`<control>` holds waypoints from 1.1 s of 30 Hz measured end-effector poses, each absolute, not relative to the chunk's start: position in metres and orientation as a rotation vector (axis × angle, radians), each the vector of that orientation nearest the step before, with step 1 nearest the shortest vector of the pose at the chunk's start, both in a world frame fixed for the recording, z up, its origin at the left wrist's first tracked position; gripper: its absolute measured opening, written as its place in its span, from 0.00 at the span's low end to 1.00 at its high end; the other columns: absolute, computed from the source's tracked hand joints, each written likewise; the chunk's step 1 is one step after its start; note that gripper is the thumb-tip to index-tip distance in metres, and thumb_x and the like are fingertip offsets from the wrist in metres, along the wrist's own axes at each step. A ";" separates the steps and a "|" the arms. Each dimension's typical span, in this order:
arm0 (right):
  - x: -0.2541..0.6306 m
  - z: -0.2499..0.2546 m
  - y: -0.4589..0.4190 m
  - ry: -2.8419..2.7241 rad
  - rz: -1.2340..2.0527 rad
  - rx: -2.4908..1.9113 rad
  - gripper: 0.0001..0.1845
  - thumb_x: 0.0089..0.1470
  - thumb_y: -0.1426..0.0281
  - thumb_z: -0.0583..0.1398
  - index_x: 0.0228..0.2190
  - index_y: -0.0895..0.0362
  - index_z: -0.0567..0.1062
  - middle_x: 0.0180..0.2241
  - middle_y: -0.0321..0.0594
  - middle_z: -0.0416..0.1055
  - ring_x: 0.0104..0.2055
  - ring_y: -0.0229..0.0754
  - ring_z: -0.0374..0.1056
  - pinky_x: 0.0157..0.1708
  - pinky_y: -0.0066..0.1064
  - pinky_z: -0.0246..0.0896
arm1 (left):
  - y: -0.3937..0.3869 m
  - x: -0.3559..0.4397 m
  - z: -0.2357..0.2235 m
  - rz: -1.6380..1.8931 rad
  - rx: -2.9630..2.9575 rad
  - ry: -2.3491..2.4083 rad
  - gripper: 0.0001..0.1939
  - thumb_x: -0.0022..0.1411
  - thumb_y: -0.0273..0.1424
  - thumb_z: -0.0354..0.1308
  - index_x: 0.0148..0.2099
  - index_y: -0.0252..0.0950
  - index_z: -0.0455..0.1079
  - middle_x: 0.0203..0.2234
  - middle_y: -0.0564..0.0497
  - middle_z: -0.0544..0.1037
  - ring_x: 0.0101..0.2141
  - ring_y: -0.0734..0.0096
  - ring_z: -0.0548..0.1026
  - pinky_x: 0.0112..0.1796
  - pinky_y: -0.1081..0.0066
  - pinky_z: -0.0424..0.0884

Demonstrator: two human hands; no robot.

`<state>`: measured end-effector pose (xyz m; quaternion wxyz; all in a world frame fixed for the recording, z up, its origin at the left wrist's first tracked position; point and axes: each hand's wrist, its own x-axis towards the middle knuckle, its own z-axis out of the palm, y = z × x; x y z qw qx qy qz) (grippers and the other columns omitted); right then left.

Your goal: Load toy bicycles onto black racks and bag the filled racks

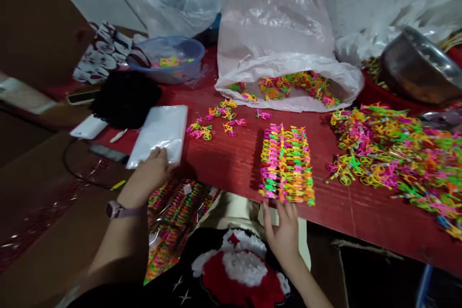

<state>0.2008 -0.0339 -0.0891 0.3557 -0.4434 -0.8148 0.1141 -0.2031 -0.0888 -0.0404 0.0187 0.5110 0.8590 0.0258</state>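
Little plastic bicycles in pink, yellow, green and orange stand packed in two neat rows (pixel 287 163) near the table's front edge. My right hand (pixel 283 231) is at the near end of these rows, thumb and fingers spread apart, fingertips close to or touching the last bicycles. Over to the left, a stack of clear flat plastic bags (pixel 164 127) lies on the table. The fingers of my left hand (pixel 149 175) rest on the lower part of that stack, slightly bent, with no bag visibly lifted. A watch is on the left wrist.
Loose bicycles (pixel 220 118) lie mid-table; a large pile (pixel 393 154) covers the right side. Behind are an open white sack (pixel 277 33) of bicycles, a blue basin (pixel 169 57) and a metal bowl (pixel 418 67). Filled packs (pixel 176 216) sit below the edge. Another person's arm (pixel 25 96) shows left.
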 end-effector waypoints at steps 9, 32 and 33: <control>0.167 -0.080 -0.034 -2.172 0.619 -1.021 0.28 0.63 0.75 0.57 0.63 0.55 0.68 0.52 0.53 0.74 0.55 0.55 0.70 0.55 0.50 0.70 | -0.101 -0.209 -0.024 0.002 2.002 2.519 0.15 0.69 0.28 0.44 0.51 0.36 0.71 0.40 0.43 0.77 0.42 0.53 0.77 0.43 0.61 0.72; 0.223 -0.087 -0.025 -2.189 0.670 -0.837 0.19 0.66 0.72 0.59 0.57 0.52 0.74 0.47 0.46 0.76 0.51 0.48 0.74 0.51 0.41 0.74 | -0.095 -0.245 0.018 0.011 1.888 2.445 0.17 0.68 0.28 0.49 0.48 0.29 0.77 0.40 0.42 0.80 0.43 0.61 0.76 0.49 0.66 0.69; 0.223 -0.087 -0.025 -2.200 0.670 -0.833 0.19 0.66 0.72 0.59 0.56 0.52 0.74 0.47 0.46 0.76 0.51 0.48 0.74 0.51 0.41 0.74 | -0.096 -0.249 0.024 -0.007 1.890 2.448 0.16 0.68 0.28 0.48 0.45 0.29 0.78 0.40 0.41 0.79 0.43 0.59 0.76 0.50 0.65 0.69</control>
